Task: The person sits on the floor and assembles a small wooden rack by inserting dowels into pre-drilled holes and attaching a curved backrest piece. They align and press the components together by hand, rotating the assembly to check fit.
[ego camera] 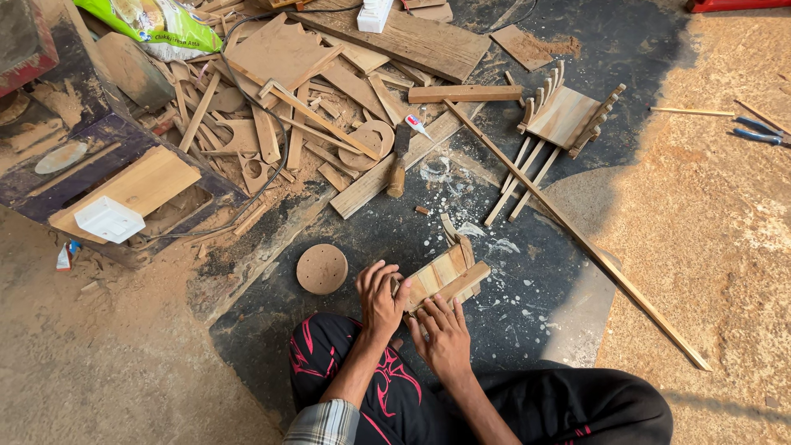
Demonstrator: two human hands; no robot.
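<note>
the left hand (381,298) grips one end of a small flat slatted pale wood piece (443,275) on the dusty dark floor (371,235), and the right hand (446,336) lies open just under it, fingers touching.

Slatted wood piece (443,276) lay on floor (527,297) under both hands, left hand (381,298) beside right hand (446,336). Wooden disc (321,269) just left. Scrap pile (288,115) behind; long strip (577,235) to right.

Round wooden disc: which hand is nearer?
Left. The left hand grips the small slatted wooden piece just right of the round wooden disc; the right hand sits farther right, lower.
</note>
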